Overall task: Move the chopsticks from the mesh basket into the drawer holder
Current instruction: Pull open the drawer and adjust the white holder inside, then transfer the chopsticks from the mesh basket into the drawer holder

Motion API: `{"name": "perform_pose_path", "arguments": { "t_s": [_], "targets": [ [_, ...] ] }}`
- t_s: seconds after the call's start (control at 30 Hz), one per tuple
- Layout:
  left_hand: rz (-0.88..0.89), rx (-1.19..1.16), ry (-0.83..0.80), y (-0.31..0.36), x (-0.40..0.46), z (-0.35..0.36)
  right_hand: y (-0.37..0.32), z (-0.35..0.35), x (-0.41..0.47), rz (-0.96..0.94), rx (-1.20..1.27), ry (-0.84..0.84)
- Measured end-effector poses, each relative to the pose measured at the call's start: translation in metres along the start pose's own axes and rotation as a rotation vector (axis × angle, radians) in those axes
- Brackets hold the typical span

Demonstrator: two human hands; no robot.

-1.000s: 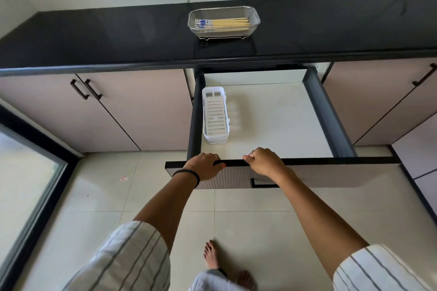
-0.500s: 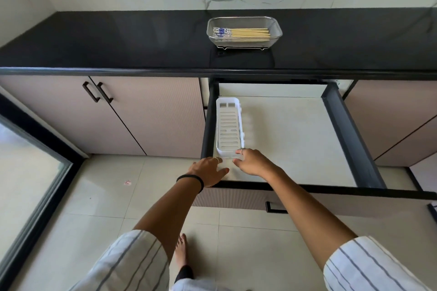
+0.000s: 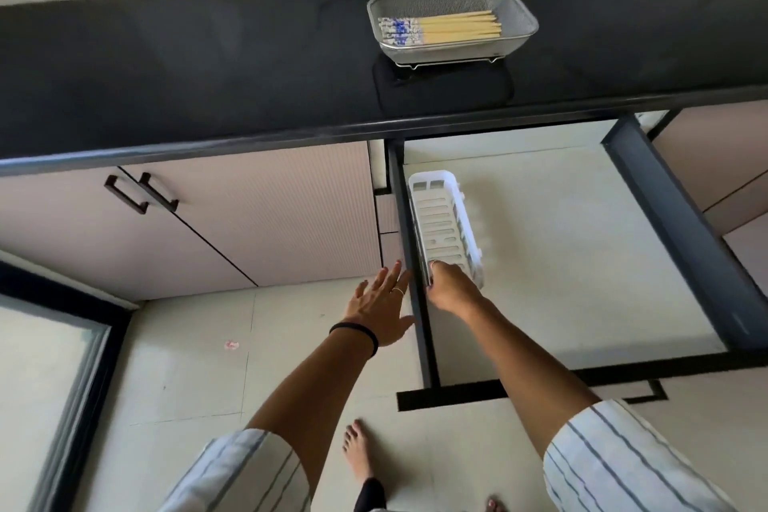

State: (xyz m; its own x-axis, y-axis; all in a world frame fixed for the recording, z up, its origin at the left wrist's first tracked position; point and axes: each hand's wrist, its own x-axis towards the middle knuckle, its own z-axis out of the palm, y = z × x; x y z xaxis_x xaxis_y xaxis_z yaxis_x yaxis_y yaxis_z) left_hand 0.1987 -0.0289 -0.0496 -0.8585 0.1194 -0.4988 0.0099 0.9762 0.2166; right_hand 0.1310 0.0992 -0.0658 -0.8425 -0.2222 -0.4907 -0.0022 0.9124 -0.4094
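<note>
- Steel mesh basket [image 3: 515, 19] at 12 o'clock on the glossy black countertop [image 3: 187, 66], raised on thin wire feet, holding a flat bundle of chopsticks [image 3: 442, 28]: pale wood shafts, blue-and-white patterned ends pointing toward 9 o'clock.
- White slotted plastic holder [image 3: 442, 222], long and narrow, lying inside the open drawer [image 3: 561, 262] hard against its dark left wall; near end covered by the right hand [image 3: 451, 289].
- Right hand's fingers curled over the holder's near end, gripping it; fingertips hidden under the knuckles, exact hold hard to make out.
- Left hand [image 3: 380, 306] at about 7 o'clock of the holder, outside the drawer wall, fingers spread straight and holding nothing; thin ring on one finger, black band [image 3: 355, 337] on the wrist.
- Drawer front at 5 o'clock partly cut by the right forearm; drawer's right rail running out of view at 3 o'clock.
- Ribbed beige cabinet doors [image 3: 249, 220] at 9 o'clock with two dark bar handles [image 3: 141, 193].
- Striped sleeves and bare feet cropped at the bottom edge, 6 o'clock, over pale floor tiles [image 3: 187, 366].
</note>
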Motion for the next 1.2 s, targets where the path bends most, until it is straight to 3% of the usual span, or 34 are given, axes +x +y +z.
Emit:
{"name": "perform_pose_path", "arguments": {
  "t_s": [0.23,0.37,0.57,0.9,1.2],
  "targets": [
    [0.052,0.055,-0.035,-0.049,0.008,-0.019,-0.007,0.013,0.004,0.057,0.122,0.074],
    [0.076,0.07,-0.026,-0.064,0.017,-0.032,-0.005,0.01,0.005,0.096,0.155,0.013],
    [0.152,0.102,0.032,-0.074,0.045,-0.074,-0.011,-0.026,0.018,0.1,-0.005,-0.071],
    [0.299,0.152,0.395,-0.062,0.131,-0.177,-0.036,-0.155,0.087,-0.019,0.223,0.329],
    [0.198,-0.034,0.677,-0.064,0.181,-0.249,-0.071,-0.226,0.126,-0.132,0.31,0.529]
  ]
}}
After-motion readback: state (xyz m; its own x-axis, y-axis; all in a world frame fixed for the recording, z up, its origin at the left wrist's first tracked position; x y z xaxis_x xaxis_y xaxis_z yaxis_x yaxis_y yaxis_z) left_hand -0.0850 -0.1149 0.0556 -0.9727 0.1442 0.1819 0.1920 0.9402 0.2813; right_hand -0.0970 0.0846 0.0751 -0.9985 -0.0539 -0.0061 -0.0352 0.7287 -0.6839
